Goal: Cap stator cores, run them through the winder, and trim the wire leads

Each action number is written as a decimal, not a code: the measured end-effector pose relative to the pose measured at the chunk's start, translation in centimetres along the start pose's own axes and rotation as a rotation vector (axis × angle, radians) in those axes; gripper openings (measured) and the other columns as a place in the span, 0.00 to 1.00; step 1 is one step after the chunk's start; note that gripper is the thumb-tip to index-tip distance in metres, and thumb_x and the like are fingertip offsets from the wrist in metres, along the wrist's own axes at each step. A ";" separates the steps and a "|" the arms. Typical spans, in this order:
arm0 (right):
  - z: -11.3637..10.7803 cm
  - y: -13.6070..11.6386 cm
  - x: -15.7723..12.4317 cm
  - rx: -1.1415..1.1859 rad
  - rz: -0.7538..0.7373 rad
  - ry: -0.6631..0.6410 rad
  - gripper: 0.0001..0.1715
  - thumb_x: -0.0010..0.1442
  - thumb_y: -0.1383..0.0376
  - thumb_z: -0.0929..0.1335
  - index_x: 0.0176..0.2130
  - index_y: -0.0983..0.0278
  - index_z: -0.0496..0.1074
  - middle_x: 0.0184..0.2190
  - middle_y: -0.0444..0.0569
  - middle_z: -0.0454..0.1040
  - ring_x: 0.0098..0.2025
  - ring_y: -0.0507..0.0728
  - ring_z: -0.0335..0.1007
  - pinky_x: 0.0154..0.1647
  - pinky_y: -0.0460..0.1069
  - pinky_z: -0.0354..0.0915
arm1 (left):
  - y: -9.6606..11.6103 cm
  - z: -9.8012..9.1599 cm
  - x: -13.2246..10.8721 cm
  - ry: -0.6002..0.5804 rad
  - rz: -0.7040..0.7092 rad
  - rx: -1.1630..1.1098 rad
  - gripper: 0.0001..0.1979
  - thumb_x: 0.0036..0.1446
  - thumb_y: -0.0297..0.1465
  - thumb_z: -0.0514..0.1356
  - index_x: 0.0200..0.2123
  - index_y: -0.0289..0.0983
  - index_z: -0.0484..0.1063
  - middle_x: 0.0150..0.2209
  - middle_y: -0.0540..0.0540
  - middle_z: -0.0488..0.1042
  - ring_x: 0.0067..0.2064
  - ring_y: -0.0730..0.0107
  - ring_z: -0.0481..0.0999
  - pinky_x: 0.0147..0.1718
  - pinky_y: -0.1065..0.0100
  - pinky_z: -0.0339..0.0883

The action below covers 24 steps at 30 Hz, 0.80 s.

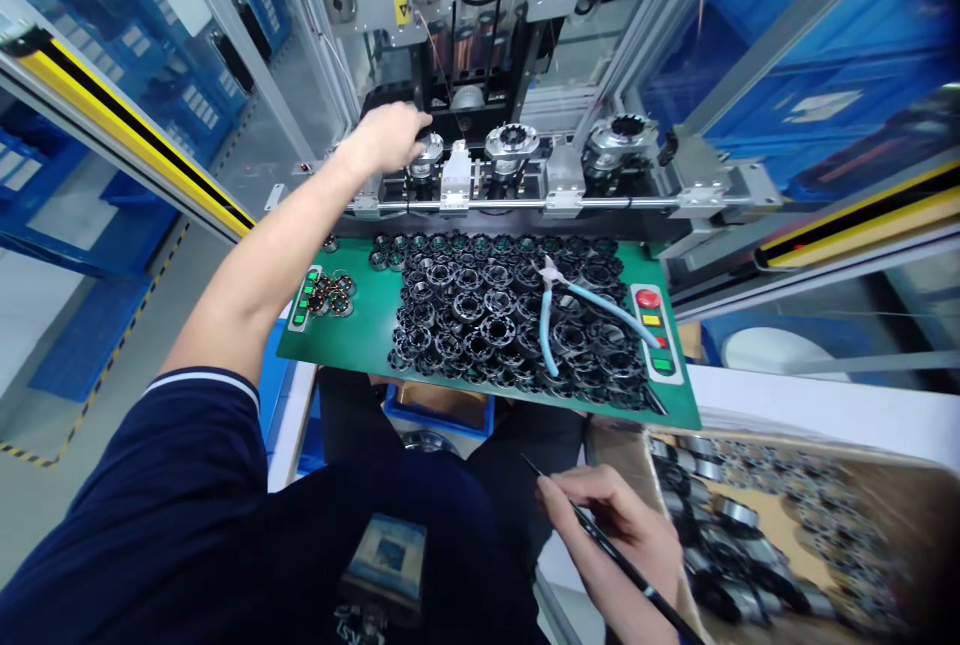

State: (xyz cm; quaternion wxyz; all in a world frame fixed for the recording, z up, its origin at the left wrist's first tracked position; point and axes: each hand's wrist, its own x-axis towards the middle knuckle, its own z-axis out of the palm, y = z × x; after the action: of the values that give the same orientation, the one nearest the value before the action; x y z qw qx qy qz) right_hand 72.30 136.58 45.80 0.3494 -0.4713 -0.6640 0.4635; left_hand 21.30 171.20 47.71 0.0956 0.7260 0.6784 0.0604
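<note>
My left hand point(391, 137) reaches to the leftmost holder of the machine, fingers bent at the ring-shaped part point(430, 153) there. The hand hides part of that ring, and whatever is between the fingers cannot be made out. My right hand point(619, 545) is low at the right, above the box edge, closed round a slim black pointed tool point(607, 547) held like a pen. Its tip points up and left. Similar toothed rings sit on the middle holder point(512, 140) and the right holder point(622, 132).
Many black motor cores point(499, 330) cover the green panel point(360, 325), with blue-handled cutters point(551, 275) on top. Copper-wound cores point(330, 295) lie at its left, near green buttons point(304, 300). Red, yellow and green buttons point(657, 330) are at right. A carton point(795, 515) holds more parts.
</note>
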 end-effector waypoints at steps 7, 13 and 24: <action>0.1 -1.0 -0.4 0.052 0.018 0.028 0.14 0.73 0.62 0.81 0.34 0.58 0.83 0.26 0.42 0.81 0.25 0.53 0.77 0.28 0.46 0.71 | 3.4 2.1 -5.2 -0.118 -0.117 -0.035 0.58 0.69 0.45 0.61 0.92 0.24 0.47 0.94 0.32 0.40 0.95 0.35 0.40 0.93 0.35 0.39; 0.2 -4.3 -1.9 0.047 0.267 0.063 0.15 0.75 0.58 0.81 0.36 0.58 0.83 0.32 0.44 0.83 0.33 0.55 0.77 0.37 0.49 0.70 | 7.1 0.4 -13.6 0.260 0.240 -0.172 0.38 0.78 0.62 0.58 0.80 0.51 0.74 0.90 0.45 0.60 0.91 0.45 0.56 0.91 0.36 0.50; 0.9 -3.9 -4.2 0.002 0.147 -0.047 0.15 0.74 0.57 0.83 0.36 0.59 0.84 0.32 0.43 0.85 0.31 0.54 0.82 0.34 0.48 0.75 | 13.1 5.5 -21.3 0.047 0.526 -0.159 0.06 0.74 0.35 0.76 0.51 0.44 0.88 0.86 0.41 0.69 0.90 0.35 0.60 0.85 0.29 0.61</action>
State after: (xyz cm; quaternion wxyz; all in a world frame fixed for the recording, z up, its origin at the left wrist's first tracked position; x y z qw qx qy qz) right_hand 71.61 131.79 49.06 0.2993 -0.5074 -0.6353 0.4994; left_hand 33.77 148.87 46.11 0.1176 0.8657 0.4618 0.1530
